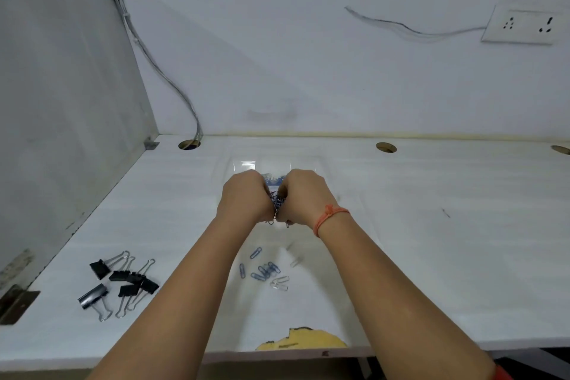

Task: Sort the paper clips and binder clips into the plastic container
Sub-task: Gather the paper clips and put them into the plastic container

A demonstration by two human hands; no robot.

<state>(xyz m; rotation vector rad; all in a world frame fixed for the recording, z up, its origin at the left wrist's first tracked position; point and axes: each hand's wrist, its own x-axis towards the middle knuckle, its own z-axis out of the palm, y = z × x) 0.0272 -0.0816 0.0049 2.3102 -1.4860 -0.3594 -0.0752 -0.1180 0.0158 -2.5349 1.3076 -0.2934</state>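
My left hand and my right hand are pressed together, both closed on a tangled bunch of paper clips held between them. They hover over a clear plastic container lying on the white desk; most of it is hidden behind my hands. Several loose blue and clear paper clips lie on the desk between my forearms. Several black binder clips with silver handles lie in a loose group at the near left.
A grey partition closes off the left side, with a metal hinge at its base. Cable holes sit along the back edge. A chipped yellow patch marks the front edge. A wall socket is upper right.
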